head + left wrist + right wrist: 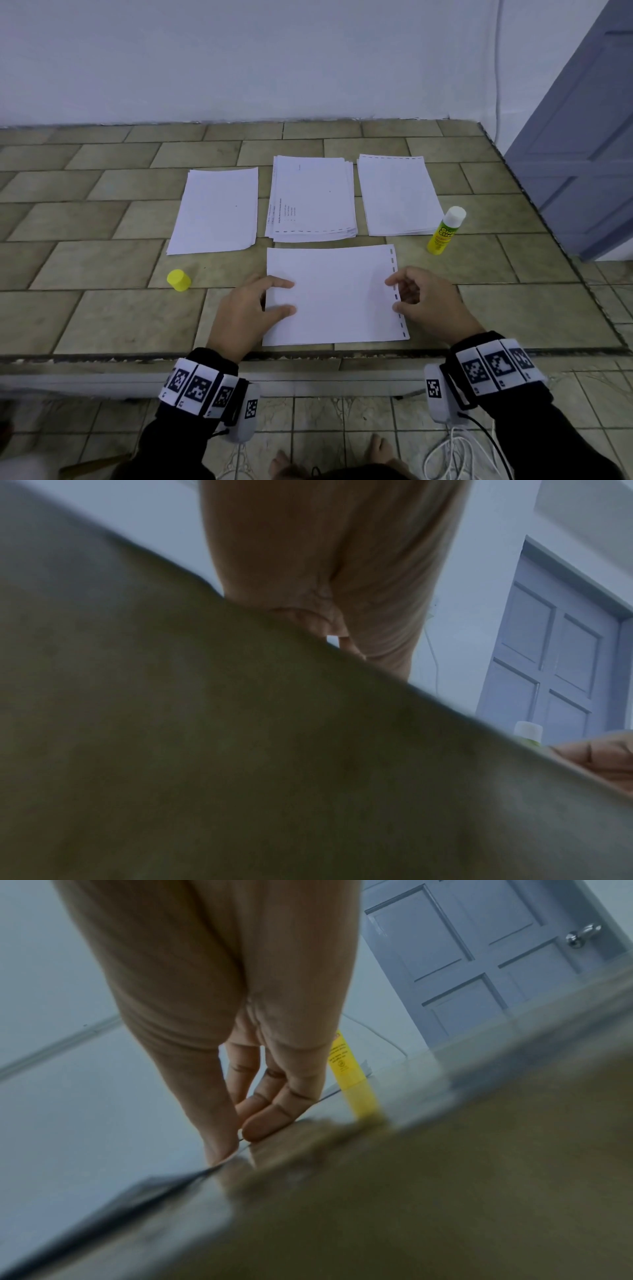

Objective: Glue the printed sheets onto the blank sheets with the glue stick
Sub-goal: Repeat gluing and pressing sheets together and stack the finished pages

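Because the tiled counter (102,267) carries three separate piles along its back half, a careless sweep could mix them: a blank pile (215,209) toward the left, a printed stack (313,198) in the middle, and another pile (399,195) toward the right edge. The working sheet (332,294) lies at the front edge, dashed border on its right side. The left hand (246,311) presses thumb and forefinger flat on its left edge; the right hand (424,301) touches the right edge, fingers loosely bent, seemingly holding nothing, though the wrist view is blurred. If either hand drags while pressing, the sheet could shift askew or crease. The uncapped glue stick (445,233) stands near the right edge and could topple or dry out; its cap (178,279) lies well apart, left of the sheet, and might roll.
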Action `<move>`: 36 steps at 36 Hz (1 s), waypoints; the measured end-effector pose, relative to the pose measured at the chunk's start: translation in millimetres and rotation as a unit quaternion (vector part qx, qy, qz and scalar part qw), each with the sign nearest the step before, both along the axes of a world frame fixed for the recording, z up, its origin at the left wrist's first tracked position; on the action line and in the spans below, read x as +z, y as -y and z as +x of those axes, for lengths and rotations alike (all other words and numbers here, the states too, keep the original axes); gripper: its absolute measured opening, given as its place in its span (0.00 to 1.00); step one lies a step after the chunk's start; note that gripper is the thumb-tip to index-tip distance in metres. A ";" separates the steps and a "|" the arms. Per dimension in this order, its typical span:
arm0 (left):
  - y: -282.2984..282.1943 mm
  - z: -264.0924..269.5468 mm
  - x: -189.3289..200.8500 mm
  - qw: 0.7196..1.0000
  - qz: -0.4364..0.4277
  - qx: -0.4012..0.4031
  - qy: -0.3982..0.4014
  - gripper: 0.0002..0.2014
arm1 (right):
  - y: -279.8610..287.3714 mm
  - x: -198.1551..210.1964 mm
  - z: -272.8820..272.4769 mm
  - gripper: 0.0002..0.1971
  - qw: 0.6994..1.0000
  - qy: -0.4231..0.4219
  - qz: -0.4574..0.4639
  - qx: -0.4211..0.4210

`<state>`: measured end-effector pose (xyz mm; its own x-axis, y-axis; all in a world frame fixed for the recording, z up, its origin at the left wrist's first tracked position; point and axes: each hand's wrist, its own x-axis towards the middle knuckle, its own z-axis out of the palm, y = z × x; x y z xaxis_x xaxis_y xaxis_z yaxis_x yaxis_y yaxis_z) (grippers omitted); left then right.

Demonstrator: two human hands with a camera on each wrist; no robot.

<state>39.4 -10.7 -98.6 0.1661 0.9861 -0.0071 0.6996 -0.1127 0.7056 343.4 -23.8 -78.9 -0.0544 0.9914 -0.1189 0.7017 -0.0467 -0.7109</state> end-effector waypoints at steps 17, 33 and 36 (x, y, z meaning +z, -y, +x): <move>-3.7 7.3 -4.6 0.987 0.090 -0.025 -0.130 0.24 | 8.9 13.2 -23.8 0.17 0.946 0.321 0.030 0.021; -6.8 28.2 -37.3 0.952 0.103 -0.038 -0.286 0.34 | 0.6 -25.5 -118.6 0.37 0.941 0.262 0.060 0.207; -7.9 28.1 -38.0 0.952 0.108 -0.031 -0.283 0.31 | -5.3 -39.5 -113.8 0.34 0.939 0.272 0.092 0.191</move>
<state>67.5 -2.8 -136.5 0.2532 0.9633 0.0894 0.9486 -0.2654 0.1726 229.6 -18.5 -118.4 -0.3915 0.9181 -0.0613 0.9035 0.3709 -0.2149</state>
